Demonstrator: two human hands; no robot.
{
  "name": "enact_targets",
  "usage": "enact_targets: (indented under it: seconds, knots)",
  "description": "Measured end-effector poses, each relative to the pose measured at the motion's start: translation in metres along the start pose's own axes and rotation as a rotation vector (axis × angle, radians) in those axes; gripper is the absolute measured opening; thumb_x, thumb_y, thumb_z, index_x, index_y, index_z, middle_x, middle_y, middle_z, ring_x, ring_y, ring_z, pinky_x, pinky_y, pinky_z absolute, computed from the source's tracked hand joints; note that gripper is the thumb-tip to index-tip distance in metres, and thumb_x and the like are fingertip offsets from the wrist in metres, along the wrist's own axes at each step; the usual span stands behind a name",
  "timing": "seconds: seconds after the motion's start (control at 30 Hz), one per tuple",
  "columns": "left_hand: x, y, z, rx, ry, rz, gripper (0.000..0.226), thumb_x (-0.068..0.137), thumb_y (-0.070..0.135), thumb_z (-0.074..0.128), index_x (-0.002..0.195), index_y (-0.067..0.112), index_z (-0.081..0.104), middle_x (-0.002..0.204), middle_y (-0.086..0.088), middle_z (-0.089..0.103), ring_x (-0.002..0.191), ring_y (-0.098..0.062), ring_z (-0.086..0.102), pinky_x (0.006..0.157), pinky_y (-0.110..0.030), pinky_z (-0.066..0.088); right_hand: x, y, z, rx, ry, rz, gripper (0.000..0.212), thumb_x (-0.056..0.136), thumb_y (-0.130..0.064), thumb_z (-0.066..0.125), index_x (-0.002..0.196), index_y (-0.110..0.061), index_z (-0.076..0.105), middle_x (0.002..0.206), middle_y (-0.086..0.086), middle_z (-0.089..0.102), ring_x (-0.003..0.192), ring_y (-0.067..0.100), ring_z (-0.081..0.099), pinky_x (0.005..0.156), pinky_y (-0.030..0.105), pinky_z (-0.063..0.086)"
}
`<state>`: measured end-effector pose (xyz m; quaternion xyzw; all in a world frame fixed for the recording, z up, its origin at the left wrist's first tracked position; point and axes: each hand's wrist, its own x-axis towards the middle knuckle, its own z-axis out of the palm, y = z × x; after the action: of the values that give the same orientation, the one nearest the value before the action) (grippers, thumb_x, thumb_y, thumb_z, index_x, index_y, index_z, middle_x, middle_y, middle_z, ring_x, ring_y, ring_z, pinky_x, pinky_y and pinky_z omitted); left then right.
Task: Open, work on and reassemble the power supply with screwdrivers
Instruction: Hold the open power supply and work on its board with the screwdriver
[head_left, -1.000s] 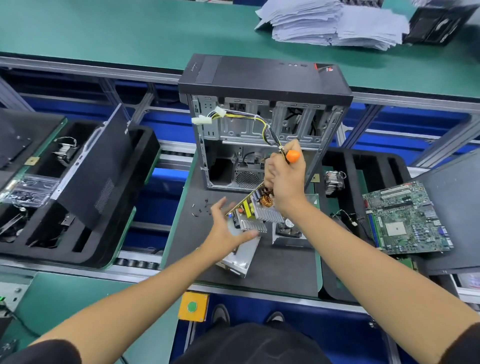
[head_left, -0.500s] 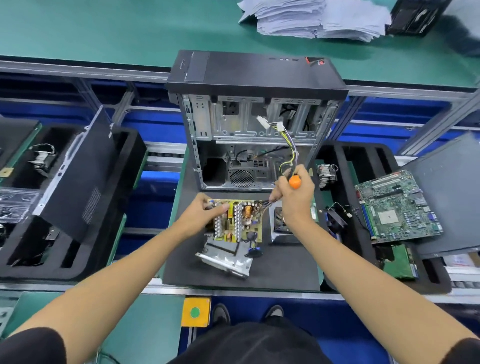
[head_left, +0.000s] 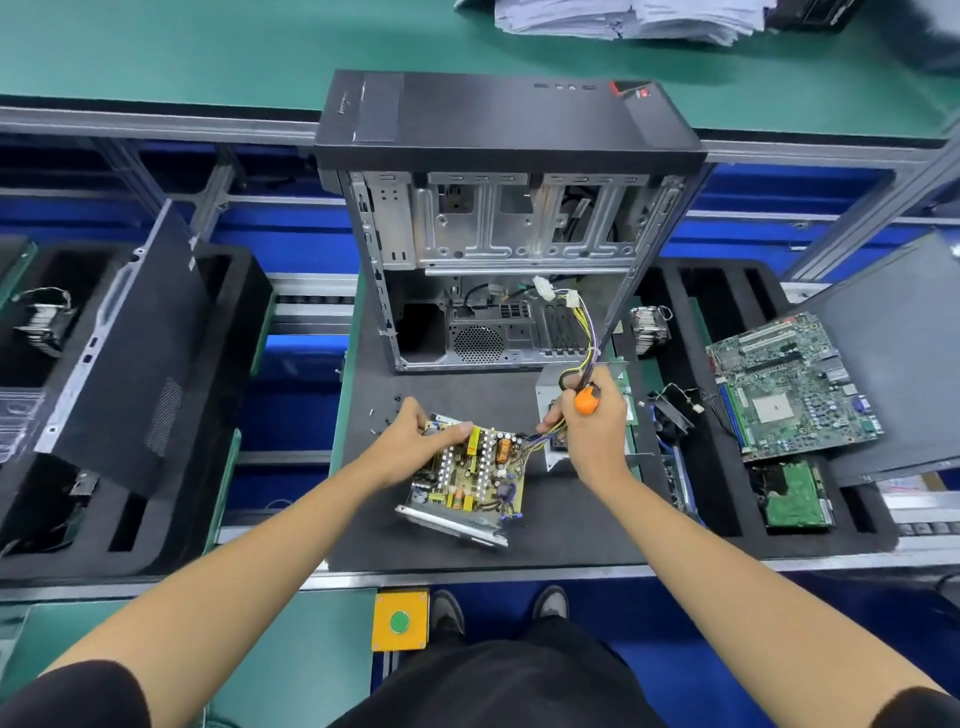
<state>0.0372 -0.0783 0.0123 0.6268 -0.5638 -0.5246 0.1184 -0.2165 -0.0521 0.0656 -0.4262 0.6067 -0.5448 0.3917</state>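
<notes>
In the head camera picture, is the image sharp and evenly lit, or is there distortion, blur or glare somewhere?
Head view: wide-angle distortion bends the bench rails toward the edges; light is even and soft, with no strong shadows; the circuit board and both hands, left and right, look reasonably sharp; the paper stack at the top edge is slightly smeared; mild sheen on the case top, no harsh glare.

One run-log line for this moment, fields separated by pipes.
power supply board exposed on black mat | left hand holds board's far edge | right hand grips orange-handled screwdriver and cable bundle
</notes>
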Motion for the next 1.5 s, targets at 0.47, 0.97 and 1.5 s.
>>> enact_targets:
  seconds: [0.47, 0.97, 1.5]
  knots:
    - [-0.002, -0.02, 0.025, -0.057, 0.054, -0.002, 0.082, 0.067, 0.093, 0.062, 0.096, 0.018, 0.044, 0.077, 0.005, 0.042, 0.066, -0.011, 0.04, 0.064, -0.034, 0.034, -0.02, 0.019, 0.004, -0.123, -0.068, 0.033, 0.025, 0.094, 0.01, 0.044, 0.087, -0.013, 0.046, 0.06, 0.027, 0.053, 0.049, 0.039, 0.061, 0.044, 0.029, 0.05]
    - [0.008, -0.027, 0.042, 0.209, 0.193, 0.0, 0.077, 0.067, 0.074, 0.079, 0.116, 0.021, 0.053, 0.114, 0.006, 0.05, 0.105, -0.015, 0.057, 0.086, -0.032, 0.038, -0.02, 0.058, -0.006, -0.335, -0.042, 0.132, 0.022, 0.094, 0.005, 0.045, 0.091, -0.016, 0.042, 0.065, 0.004, 0.07, 0.064, 0.019, 0.072, 0.06, 0.035, 0.052]
    - [-0.006, -0.016, 0.045, 0.273, 0.358, -0.056, 0.064, 0.07, 0.076, 0.074, 0.112, 0.029, 0.062, 0.107, 0.008, 0.07, 0.1, -0.018, 0.067, 0.078, -0.04, 0.058, 0.018, 0.051, -0.006, -0.612, -0.231, 0.279, 0.033, 0.084, -0.022, 0.071, 0.092, -0.013, 0.04, 0.084, 0.006, 0.059, 0.06, 0.034, 0.067, 0.055, 0.044, 0.056]
